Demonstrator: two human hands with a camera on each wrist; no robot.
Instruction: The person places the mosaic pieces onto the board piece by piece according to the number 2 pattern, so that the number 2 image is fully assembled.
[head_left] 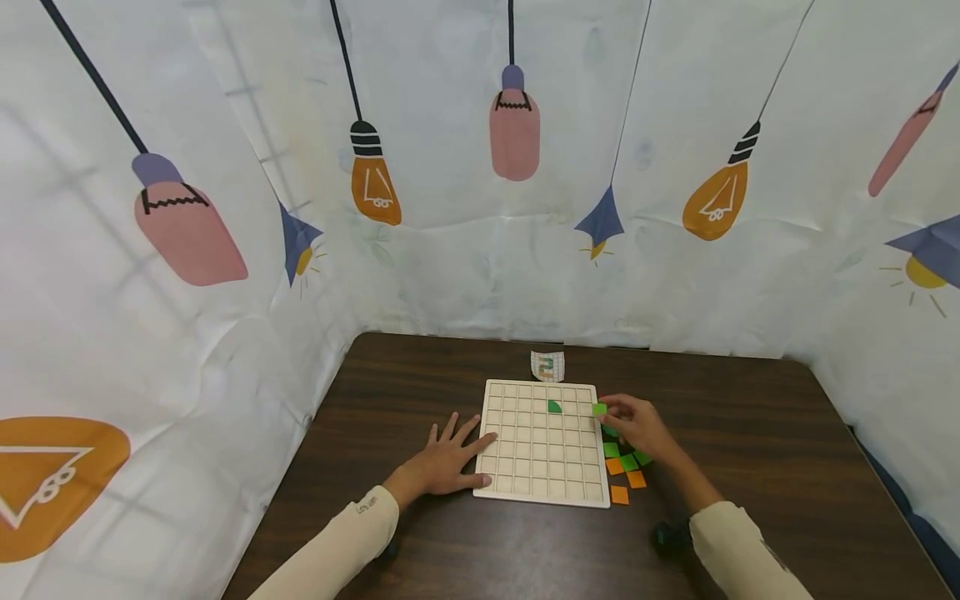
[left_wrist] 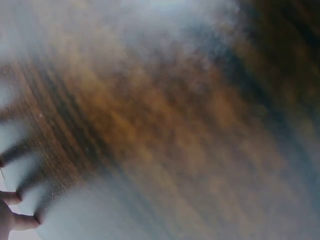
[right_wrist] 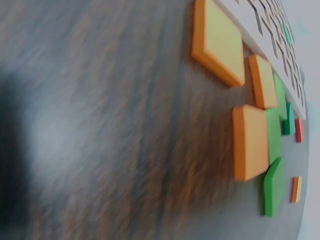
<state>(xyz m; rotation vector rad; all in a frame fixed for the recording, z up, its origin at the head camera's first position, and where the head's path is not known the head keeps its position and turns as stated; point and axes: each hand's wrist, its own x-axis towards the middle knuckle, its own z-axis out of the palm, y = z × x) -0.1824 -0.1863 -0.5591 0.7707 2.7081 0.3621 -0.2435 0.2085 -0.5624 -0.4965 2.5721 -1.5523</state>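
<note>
A white grid board (head_left: 536, 454) lies on the table, with one dark green piece with a curved edge (head_left: 554, 407) in an upper cell. My left hand (head_left: 444, 463) rests at the board's left edge, its fingers spread and the fingertips on the rim. In the left wrist view only a few fingertips (left_wrist: 25, 221) show. At the board's upper right edge my right hand (head_left: 633, 423) pinches a light green square tile (head_left: 599, 409) between thumb and fingers. Below that hand lie loose orange tiles (head_left: 619, 495) and green tiles (head_left: 628, 462), which the right wrist view shows close up.
A small printed card (head_left: 547, 367) with a coloured pattern lies beyond the board's far edge. A red piece (right_wrist: 298, 130) sits near the board among the loose tiles. White cloth (head_left: 465, 275) with lamp drawings hangs around the dark wooden table (head_left: 750, 433).
</note>
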